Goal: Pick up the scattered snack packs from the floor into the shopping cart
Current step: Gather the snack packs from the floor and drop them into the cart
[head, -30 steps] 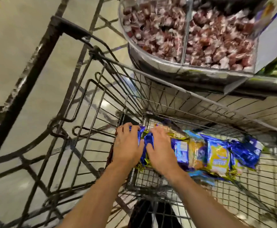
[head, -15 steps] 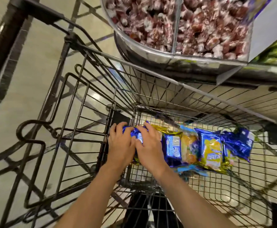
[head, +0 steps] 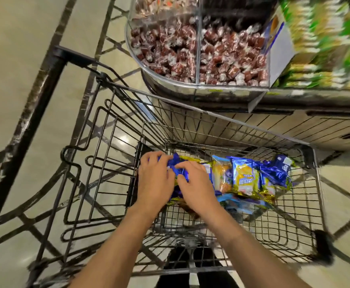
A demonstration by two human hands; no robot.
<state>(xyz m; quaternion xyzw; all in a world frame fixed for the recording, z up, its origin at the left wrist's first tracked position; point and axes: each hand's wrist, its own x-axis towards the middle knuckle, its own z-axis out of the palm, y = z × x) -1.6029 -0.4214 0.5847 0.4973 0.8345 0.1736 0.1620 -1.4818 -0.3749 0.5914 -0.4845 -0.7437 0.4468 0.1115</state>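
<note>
Both my hands are down inside the black wire shopping cart. My left hand and my right hand lie side by side, fingers curled over a blue snack pack at the left end of the basket floor. To their right a row of blue and yellow snack packs lies on the cart bottom, reaching a dark blue pack at the far end. My hands hide most of the pack under them.
The cart's black handle bar and folded child-seat frame are at left. A clear bin of red wrapped candies juts out above the cart's far side, with green packs on a shelf to the right. Beige tiled floor surrounds the cart.
My hands stay together on the blue pack at the basket's left end. The view has shifted, showing more of the candy bin and shelf above.
</note>
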